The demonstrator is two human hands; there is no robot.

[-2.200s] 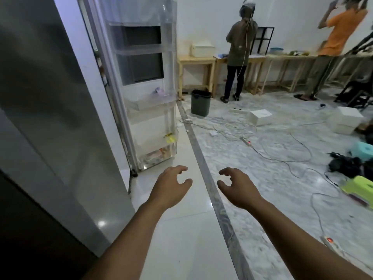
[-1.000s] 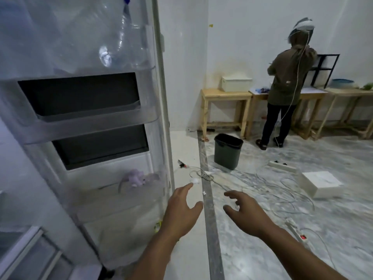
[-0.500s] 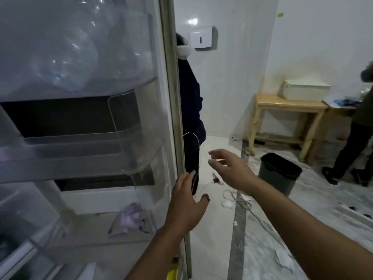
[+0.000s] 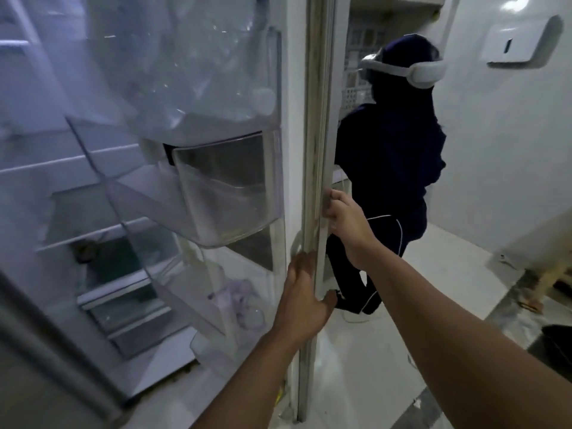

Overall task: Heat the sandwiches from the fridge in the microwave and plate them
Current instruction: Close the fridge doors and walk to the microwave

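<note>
While the fridge door (image 4: pixel 315 150) stands open, your left hand (image 4: pixel 301 300) grips its edge low down, thumb hooked round the far side. Your right hand (image 4: pixel 345 222) curls round the same edge higher up. No sandwiches show on the blurred fridge shelves (image 4: pixel 102 230). Behind the door stands a person in dark clothes (image 4: pixel 399 156).

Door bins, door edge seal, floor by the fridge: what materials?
Door bins: clear rigid plastic, glossy; you see through them and the edges catch highlights. Door edge seal: looks like a ribbed rubbery gasket, off-white and matte, though blur leaves it open. Floor: pale glossy tile or stone, with reflections.
</note>
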